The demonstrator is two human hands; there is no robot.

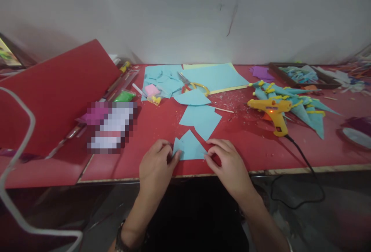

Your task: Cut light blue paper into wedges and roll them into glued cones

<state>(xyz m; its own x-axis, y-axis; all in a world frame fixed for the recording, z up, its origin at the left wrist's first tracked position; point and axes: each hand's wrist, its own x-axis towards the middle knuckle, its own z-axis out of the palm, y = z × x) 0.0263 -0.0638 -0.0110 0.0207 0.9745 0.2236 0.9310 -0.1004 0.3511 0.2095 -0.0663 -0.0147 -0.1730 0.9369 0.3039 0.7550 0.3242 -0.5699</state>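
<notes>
A light blue cut sheet piece, paper or thin foam, lies near the table's front edge between my hands. My left hand pinches its left edge, which curls up off the table. At the right corner, my right hand has thumb and fingers closed around the tip. Just beyond lie more blue pieces, overlapping, and a curved blue piece. Yellow-handled scissors rest behind them, partly covered. A thin stick sticks out from beside the blue pieces.
On the right lies a yellow glue gun, its light lit and cord hanging over the edge, beside blue cones with yellow trim. Blue sheets and scraps lie behind. A red board and white bent tube stand left.
</notes>
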